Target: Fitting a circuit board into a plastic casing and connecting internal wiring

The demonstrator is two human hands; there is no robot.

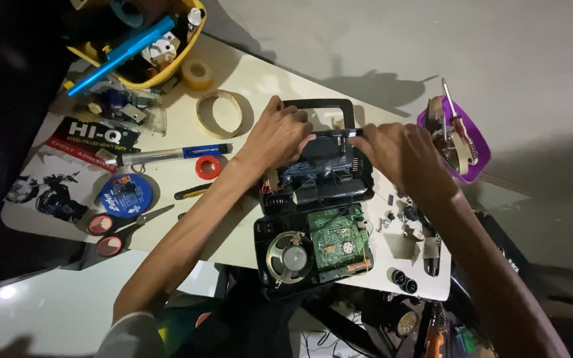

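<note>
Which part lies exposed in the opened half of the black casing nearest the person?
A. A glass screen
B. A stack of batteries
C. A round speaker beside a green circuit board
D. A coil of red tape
C: the opened casing half shows a round speaker next to a green circuit board, while both hands rest on the other half farther up the table.

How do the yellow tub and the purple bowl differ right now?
The yellow tub sits at the table's far left corner, larger, with a blue tool sticking out; the purple bowl sits at the right edge by the right hand, smaller, with a screwdriver leaning out. Both hold tools and oddments.
</note>
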